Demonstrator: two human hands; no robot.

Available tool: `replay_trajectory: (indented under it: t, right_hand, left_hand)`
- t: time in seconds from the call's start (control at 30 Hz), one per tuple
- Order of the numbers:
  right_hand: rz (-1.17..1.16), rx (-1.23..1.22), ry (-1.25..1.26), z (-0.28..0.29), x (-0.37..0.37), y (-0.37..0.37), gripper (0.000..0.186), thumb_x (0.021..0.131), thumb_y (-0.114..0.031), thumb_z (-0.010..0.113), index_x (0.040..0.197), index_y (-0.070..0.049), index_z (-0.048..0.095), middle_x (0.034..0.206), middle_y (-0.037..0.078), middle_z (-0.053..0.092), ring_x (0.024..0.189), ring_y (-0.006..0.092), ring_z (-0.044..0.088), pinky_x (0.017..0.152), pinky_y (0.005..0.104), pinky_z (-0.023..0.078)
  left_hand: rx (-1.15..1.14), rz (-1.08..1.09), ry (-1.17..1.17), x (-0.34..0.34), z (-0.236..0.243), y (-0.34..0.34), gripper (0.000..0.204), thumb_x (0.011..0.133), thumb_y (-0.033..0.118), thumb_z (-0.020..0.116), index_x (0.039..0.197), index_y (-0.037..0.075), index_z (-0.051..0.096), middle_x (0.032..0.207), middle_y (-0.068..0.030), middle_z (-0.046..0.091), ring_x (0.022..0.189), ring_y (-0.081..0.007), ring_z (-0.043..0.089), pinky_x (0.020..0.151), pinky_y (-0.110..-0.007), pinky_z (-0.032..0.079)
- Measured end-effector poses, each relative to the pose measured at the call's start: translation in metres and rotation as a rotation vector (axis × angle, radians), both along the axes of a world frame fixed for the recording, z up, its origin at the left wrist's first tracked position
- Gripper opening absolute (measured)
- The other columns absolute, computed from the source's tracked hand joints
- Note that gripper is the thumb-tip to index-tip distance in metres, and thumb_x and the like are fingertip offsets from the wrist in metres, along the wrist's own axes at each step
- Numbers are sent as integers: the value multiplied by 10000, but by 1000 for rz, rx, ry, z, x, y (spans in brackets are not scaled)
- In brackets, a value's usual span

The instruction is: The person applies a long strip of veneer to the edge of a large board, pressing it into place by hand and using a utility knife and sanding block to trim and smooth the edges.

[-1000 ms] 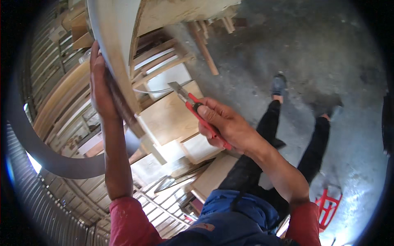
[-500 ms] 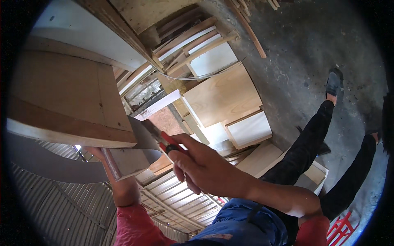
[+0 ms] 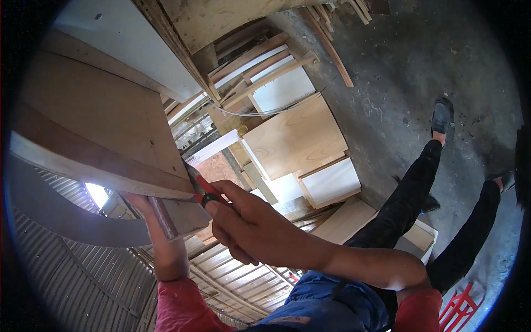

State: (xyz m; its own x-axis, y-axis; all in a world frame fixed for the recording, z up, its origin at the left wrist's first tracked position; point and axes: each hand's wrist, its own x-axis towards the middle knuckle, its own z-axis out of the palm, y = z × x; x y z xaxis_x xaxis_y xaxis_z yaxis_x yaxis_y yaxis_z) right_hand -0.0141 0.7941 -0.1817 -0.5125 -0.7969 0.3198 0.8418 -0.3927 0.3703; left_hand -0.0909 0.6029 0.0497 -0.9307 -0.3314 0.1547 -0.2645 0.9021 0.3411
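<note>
— Held overhead: large curved wooden panel [image 3: 94, 127], braced from beneath by left hand [image 3: 145, 203], grip mostly hidden, cannot tell how closed.
— And right hand [image 3: 249, 227]?
— Clenched round red utility knife [image 3: 203, 191], blade tucked against panel's lower edge.
— Step?
— Probably trimming that edge. Next: steady support, shallow blade angle, fingers clear.

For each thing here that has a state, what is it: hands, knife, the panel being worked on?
Right hand: closed around the red utility knife.
Red utility knife: gripped, its tip at the lower edge of the wooden panel; blade hidden.
Left hand: under the panel, mostly hidden, supporting it.
Wooden panel: held up, tilted, close to the camera.
Boards behind: stacked, leaning.
</note>
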Motion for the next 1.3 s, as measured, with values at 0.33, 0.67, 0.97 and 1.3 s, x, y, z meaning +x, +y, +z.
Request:
replay_trajectory:
  t: [0.33,0.67,0.97,1.3]
  right_hand:
    - [-154,90,44,1,25,15,250,1085,-217,423,1231,-16,451,714,0,447,610,72,447,543,263,392]
    - [43,-73,-76,-10,43,47,329,1092,-242,419,1332,-17,441,698,-21,435,580,64,420,517,249,361]
    - [-3,12,-61,-1,13,28,273,1084,-238,430,1224,-11,487,714,-1,444,610,74,436,543,257,379]
    - [-18,-41,-102,8,1,-2,311,1088,-285,398,1250,-25,455,708,21,485,473,72,430,397,250,365]
  left_hand:
    - [-10,29,38,-8,-27,17,371,1046,293,451,1267,14,554,1124,-111,639,986,-198,656,847,-340,563]
    - [-44,82,-10,-10,-26,15,355,1034,269,474,1243,2,579,1094,-100,655,957,-192,663,822,-333,557]
    - [-49,95,39,-6,-24,14,371,1043,291,456,1260,9,563,1111,-107,647,969,-209,667,834,-348,564]
    - [54,35,-31,4,9,-24,400,1045,314,447,1289,10,540,1140,-111,634,992,-213,662,850,-362,563]
